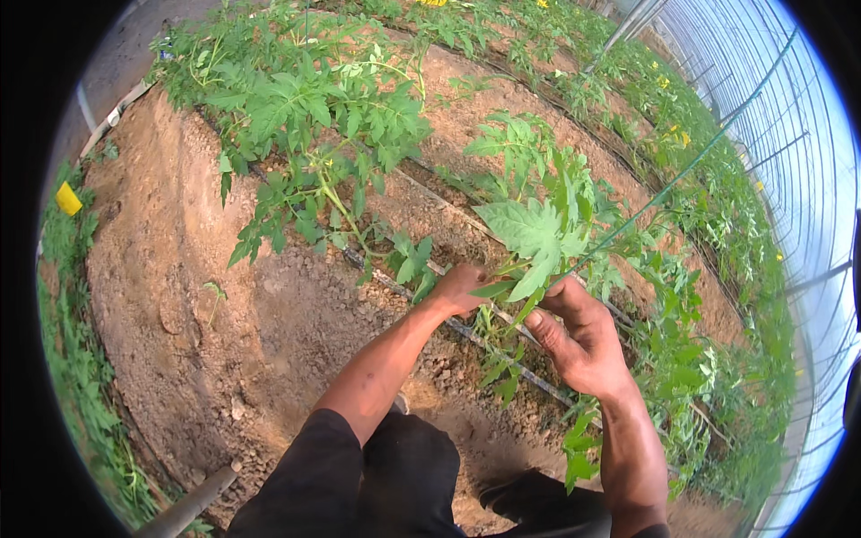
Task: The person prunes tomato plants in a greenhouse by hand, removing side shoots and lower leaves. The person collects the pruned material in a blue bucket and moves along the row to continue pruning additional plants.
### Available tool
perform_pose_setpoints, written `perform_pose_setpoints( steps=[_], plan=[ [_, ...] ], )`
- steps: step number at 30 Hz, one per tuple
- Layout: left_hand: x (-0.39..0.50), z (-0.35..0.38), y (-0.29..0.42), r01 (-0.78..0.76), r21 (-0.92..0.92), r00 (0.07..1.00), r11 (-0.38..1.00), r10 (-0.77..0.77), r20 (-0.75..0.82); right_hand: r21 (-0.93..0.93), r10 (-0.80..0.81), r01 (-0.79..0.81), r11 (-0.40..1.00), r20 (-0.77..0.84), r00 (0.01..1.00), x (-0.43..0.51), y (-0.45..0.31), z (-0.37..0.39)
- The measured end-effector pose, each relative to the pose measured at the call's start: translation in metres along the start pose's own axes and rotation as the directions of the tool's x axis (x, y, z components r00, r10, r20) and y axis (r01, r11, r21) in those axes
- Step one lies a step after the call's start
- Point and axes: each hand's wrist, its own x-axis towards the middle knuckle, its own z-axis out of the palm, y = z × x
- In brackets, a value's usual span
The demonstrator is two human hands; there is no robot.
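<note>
A young tomato plant point(528, 232) with broad green leaves stands in the soil in front of me. My left hand point(464, 289) reaches in low among its leaves with curled fingers; leaves hide the fingertips, so its hold on the stem is not visible. My right hand point(582, 336) is at the plant's right side, thumb and forefinger bent around the end of a green twine point(662, 195) and a narrow leaf. That twine slants down from the upper right to these fingers. Where it continues below the leaves is hidden.
Dark drip lines point(464, 328) run along the bed past both hands. Another bushy tomato plant point(323, 171) leans at upper left. A wooden pole point(192, 504) juts in at lower left, and a small seedling point(215, 296) grows in bare soil. Greenhouse framing point(773, 128) curves along the right.
</note>
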Motion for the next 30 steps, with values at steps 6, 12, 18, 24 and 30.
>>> perform_pose_setpoints(
  steps=[6,12,18,24,30],
  plan=[
    [-0.015,-0.009,0.077,-0.014,0.183,0.995,0.983,0.031,-0.091,-0.417,-0.071,0.02,0.908,-0.108,0.992,0.046,-0.007,-0.03],
    [-0.027,-0.014,0.086,-0.059,0.116,0.995,0.992,0.068,-0.075,-0.612,0.026,-0.154,0.776,-0.213,0.977,0.06,-0.009,-0.051],
    [-0.03,-0.002,0.069,-0.083,-0.185,0.995,0.979,0.072,-0.065,-0.605,0.307,-0.363,0.708,-0.199,0.931,0.062,-0.012,-0.082],
    [-0.021,-0.001,0.025,-0.124,-0.589,0.989,0.798,0.147,-0.01,-0.408,0.396,-0.426,0.808,-0.159,0.904,0.053,0.023,-0.097],
    [-0.02,-0.005,0.049,0.003,-0.76,1.0,0.65,-0.024,-0.017,-0.416,0.291,-0.294,0.861,-0.072,0.954,0.033,0.012,-0.092]
  ],
)
